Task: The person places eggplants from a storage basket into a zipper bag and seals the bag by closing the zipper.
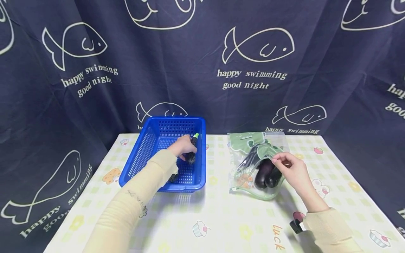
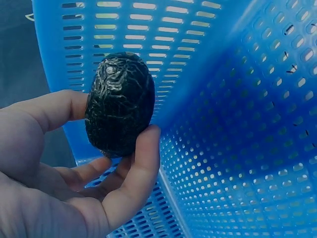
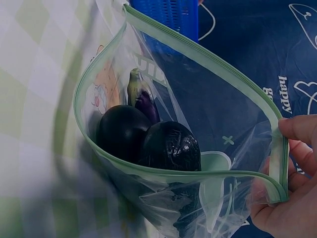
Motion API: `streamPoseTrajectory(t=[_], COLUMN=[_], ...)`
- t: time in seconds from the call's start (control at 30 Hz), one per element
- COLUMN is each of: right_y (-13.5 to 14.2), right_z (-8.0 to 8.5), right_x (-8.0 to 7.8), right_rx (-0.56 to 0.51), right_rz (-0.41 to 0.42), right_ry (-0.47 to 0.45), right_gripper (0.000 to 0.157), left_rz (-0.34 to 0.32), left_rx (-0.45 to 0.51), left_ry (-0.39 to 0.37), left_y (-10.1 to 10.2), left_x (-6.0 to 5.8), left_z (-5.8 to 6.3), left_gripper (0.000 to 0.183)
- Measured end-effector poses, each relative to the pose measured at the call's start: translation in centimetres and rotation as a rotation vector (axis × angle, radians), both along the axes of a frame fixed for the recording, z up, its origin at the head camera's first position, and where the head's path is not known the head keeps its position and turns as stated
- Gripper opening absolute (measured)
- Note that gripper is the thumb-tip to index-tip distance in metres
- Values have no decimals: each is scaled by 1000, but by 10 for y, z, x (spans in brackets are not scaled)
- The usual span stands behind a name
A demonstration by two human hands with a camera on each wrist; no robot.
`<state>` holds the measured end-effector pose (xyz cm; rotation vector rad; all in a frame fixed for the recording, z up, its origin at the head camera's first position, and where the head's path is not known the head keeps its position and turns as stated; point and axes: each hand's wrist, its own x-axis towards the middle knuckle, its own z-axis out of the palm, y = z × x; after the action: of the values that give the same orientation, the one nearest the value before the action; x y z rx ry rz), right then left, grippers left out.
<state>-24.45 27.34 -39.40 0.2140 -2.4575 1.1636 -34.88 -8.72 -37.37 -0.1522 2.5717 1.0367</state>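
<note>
In the head view my left hand (image 1: 184,146) reaches into the blue plastic basket (image 1: 133,160) and grips a dark eggplant with a bright green tip (image 1: 196,135). The left wrist view shows this eggplant (image 2: 120,106) end-on, glossy and wrinkled, between the thumb and fingers of my left hand (image 2: 94,183). At right, my right hand (image 1: 292,170) pinches the green-edged rim of a clear zip bag (image 1: 235,172). Seen from the right wrist, the bag's mouth gapes, with several eggplants (image 3: 124,131) inside.
Another dark piece (image 1: 173,177) lies in the basket, partly hidden by the left sleeve. Basket and bag sit side by side on a patterned tablecloth (image 1: 218,214). A dark blue curtain (image 1: 196,77) with fish drawings hangs behind the table.
</note>
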Motion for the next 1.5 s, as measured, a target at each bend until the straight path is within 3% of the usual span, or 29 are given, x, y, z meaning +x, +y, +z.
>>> streamPoseTrajectory(t=[0.57, 1.03, 1.2, 1.5], right_y=[-1, 0, 0, 0], right_z=[-1, 0, -1, 0], right_x=[-1, -1, -2, -2], right_rx=[6, 9, 16, 28], right_rz=[-4, -2, 1, -2], right_ry=[-10, 3, 10, 8], right_gripper=[9, 7, 7, 7], left_rz=[-53, -106, -131, -202], left_rx=[-158, -170, -183, -180], left_ry=[79, 104, 109, 130], left_y=[-6, -9, -8, -1], left_x=[8, 16, 18, 29], left_z=[9, 32, 36, 40], left_gripper=[61, 65, 59, 68])
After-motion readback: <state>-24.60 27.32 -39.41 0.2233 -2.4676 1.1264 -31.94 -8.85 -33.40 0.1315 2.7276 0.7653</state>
